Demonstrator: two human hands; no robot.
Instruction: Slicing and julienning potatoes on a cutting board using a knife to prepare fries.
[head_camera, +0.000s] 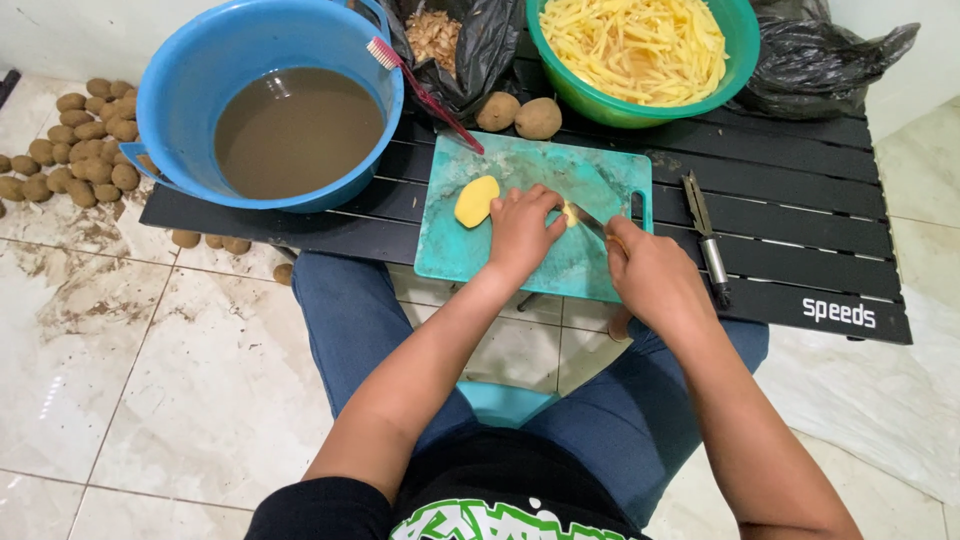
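Left hand (522, 228) curled, pinning potato piece (569, 213) on cutting board (600, 190), right hand (650, 275) gripping knife (592, 218)

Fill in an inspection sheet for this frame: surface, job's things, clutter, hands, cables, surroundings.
Surface: black slatted table, teal cutting board on it.
Job's things: left hand presses a potato piece; right hand holds a knife; peeled potato half lies beside.
Clutter: blue basin of murky water, toothbrush, green bowl of potato sticks, two unpeeled potatoes, peeler, black bags.
Cables: nothing seen.
Surroundings: tiled floor, muddy; potato pile.
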